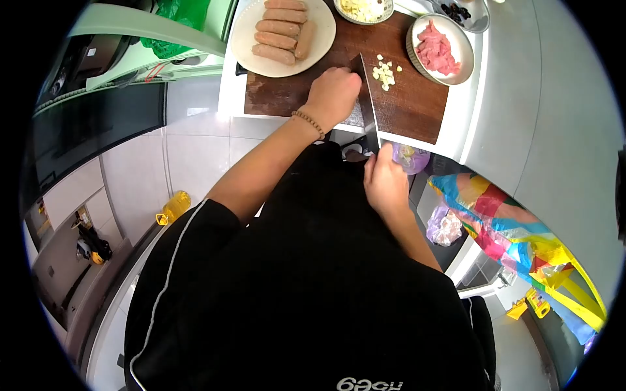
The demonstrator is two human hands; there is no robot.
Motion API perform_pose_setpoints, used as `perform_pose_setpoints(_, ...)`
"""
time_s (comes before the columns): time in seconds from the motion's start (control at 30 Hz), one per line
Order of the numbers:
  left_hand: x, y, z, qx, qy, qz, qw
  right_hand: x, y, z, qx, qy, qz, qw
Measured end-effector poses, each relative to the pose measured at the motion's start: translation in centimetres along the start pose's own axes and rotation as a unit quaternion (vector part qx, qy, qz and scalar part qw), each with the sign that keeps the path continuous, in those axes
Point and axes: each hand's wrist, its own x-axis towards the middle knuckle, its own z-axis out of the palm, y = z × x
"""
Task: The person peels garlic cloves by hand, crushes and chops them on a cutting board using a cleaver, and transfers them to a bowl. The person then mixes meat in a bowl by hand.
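My right hand [387, 179] is wrapped round the handle of a kitchen knife [370, 111], whose broad blade points away from me across the wooden cutting board [417, 114]. Against the blade's left side rests my left hand [332, 94], fingers curled down on the board and a beaded bracelet at its wrist. Whatever those fingers press on is hidden. Just right of the blade lie small pale diced pieces [385, 73], possibly garlic. A white plate [244, 45] with several sausages [279, 27] overlaps the board's far left part.
At the board's right stands a bowl [464, 72] of sliced raw meat [435, 51]. Behind are a bowl of chopped pale bits [363, 9] and a dish with dark pieces [456, 12]. A colourful bag [502, 221] hangs at right; an oil bottle [175, 207] stands lower left.
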Motion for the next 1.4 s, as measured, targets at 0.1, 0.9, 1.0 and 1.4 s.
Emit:
perform_pose_setpoints(0.1, -0.6, -0.3, 0.6, -0.011, 0.004, -0.004, 1.000, 0.1, -1.9, -2.7, 0.007, -0.015, 0.030, 0.999)
perform_pose_setpoints(0.9, -2.9, 0.1, -2.1, -0.274, 0.234, -0.050, 0.931, -2.6, 2.9, -6.4, 0.071, 0.069, -0.039, 0.994)
perform_pose_setpoints(1.0, -3.8, 0.5, -5.5, -0.247, 0.151, 0.153, 0.945, -3.1, 3.9, -6.8, 0.001, 0.073, -0.090, 0.993)
perform_pose_setpoints(1.4, 1.7, -0.7, -3.2, -0.045, -0.187, 0.239, 0.952, -6.9, 8.6, -7.0, -0.047, 0.119, -0.162, 0.978)
